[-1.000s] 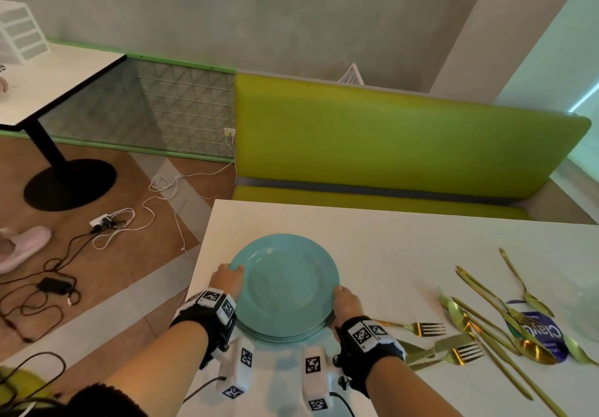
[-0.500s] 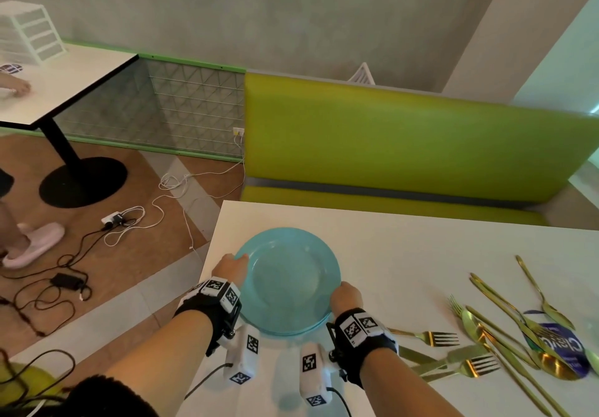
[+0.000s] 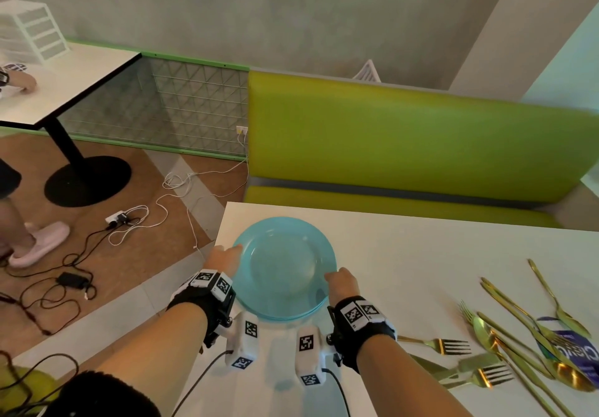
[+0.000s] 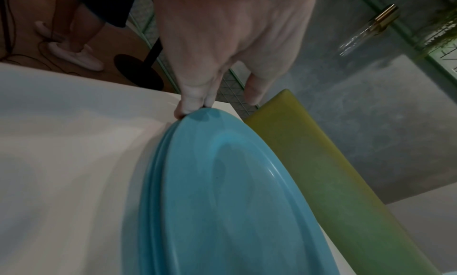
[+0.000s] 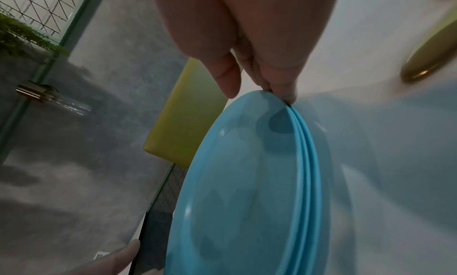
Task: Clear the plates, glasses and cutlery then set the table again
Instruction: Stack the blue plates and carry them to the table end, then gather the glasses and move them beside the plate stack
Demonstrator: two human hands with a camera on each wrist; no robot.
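Observation:
A stack of light blue plates hangs just above the white table near its left corner. My left hand grips the stack's left rim, fingers curled under it, thumb above. My right hand grips the right rim the same way. The wrist views show the layered plate edges. Gold cutlery lies to the right: forks, knives and spoons.
A green bench runs along the table's far side. Cables and a power strip lie on the floor at left. Another white table stands beyond, with another person's foot near it. A blue printed packet lies under the cutlery.
Both hands have lifted the stack of plates off the table and carried it a little away from me. The cutlery has not moved.

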